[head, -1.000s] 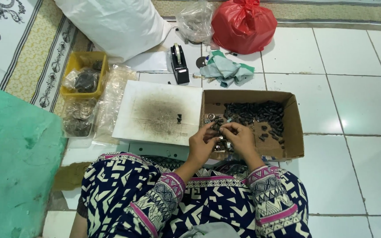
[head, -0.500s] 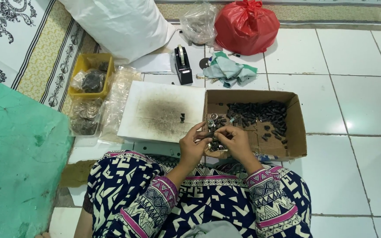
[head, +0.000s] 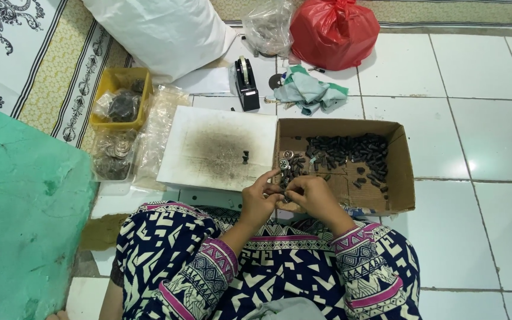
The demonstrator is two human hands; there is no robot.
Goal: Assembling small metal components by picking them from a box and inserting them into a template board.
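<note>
A small round metal part (head: 285, 163) sits pinched between the fingertips of the left hand (head: 260, 198) and right hand (head: 310, 195), both grips closed on it over the near left corner of the cardboard box (head: 403, 172). Dark small pieces (head: 345, 151) fill the box's far side. At 9 o'clock lies a smudged white board (head: 217, 148); beyond it, a yellow tray (head: 120, 101) of bagged parts. At 12 o'clock: a tied red bag (head: 333, 32).
</note>
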